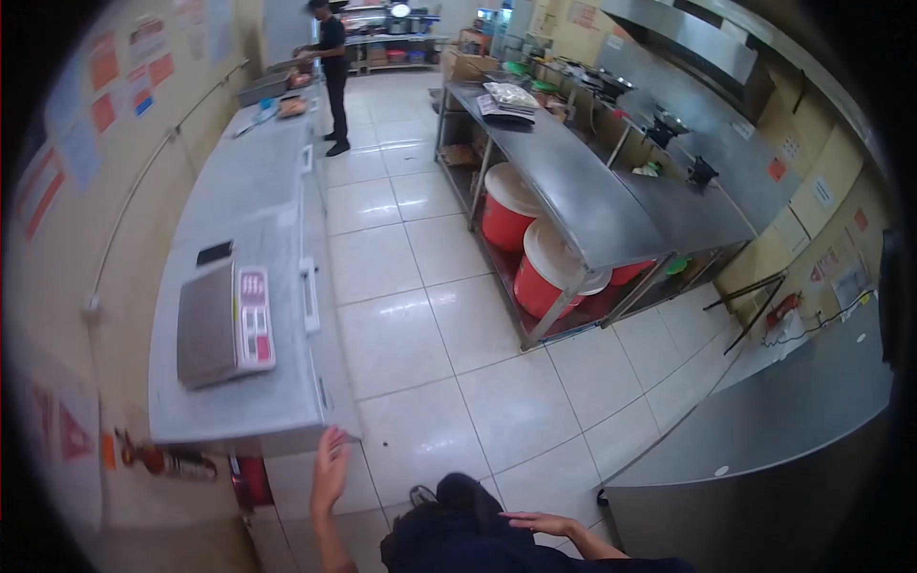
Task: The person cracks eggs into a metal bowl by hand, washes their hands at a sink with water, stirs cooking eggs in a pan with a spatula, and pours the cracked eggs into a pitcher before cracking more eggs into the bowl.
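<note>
Zero in hand! Left hand (330,470) loosely spread near the surface (239,208), right hand (543,522) flat, low; scale (218,325) sits on that surface. Approach stage, seemingly; next move calls for reaching farther.

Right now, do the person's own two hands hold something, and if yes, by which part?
Nothing is held, as far as shows: the left hand and right hand both look empty.

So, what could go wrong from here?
The left hand looks close to the near corner of the counter and might knock it. The right hand could brush the steel unit if it swings outward. The tiled floor shines, so a slip is possible if it's wet.
</note>
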{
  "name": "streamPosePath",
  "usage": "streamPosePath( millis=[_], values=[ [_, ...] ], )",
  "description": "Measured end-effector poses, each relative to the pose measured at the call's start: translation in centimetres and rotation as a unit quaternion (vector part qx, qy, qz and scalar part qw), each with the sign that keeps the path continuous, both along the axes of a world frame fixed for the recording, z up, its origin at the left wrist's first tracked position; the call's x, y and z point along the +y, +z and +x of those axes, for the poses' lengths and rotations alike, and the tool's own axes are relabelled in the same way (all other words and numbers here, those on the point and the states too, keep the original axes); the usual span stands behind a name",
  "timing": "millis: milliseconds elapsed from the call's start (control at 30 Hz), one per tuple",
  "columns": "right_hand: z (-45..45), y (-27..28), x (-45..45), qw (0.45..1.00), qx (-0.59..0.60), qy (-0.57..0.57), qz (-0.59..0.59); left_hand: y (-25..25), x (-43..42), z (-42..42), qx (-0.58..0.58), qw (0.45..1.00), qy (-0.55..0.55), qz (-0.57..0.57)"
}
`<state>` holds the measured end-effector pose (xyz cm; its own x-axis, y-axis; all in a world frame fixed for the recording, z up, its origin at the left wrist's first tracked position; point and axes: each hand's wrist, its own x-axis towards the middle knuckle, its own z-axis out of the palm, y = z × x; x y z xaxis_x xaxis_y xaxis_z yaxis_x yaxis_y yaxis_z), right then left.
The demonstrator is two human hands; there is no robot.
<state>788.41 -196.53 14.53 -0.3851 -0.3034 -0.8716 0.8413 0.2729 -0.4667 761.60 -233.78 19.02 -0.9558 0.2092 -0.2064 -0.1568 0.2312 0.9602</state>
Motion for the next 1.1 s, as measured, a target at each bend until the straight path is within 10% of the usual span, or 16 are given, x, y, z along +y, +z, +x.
streamPosePath(
  millis=[100,267,633,867,1100],
  values=[
    [-3.9,-7.5,4.2,0.963,0.065,-0.262,0.004,2.8,7.9,-16.1,0.07,0.971,-0.23,-0.01],
    [-17.1,-15.4,8.6,0.892,0.089,-0.429,0.107,0.8,14.4,-40.4,0.218,0.94,-0.18,-0.192],
    [-67.4,-13.7,21.0,0.934,0.041,-0.321,0.149,-7.0,14.3,-67.0,-0.212,0.964,-0.065,-0.145],
    [-113.6,-7.9,22.2,0.994,0.041,-0.091,-0.052,-7.1,25.4,-98.2,-0.212,0.959,-0.106,-0.157],
    [-141.7,-3.7,28.8,0.986,0.108,-0.048,0.118,-3.3,37.0,-132.2,-0.125,0.97,-0.167,-0.122]
  ],
)
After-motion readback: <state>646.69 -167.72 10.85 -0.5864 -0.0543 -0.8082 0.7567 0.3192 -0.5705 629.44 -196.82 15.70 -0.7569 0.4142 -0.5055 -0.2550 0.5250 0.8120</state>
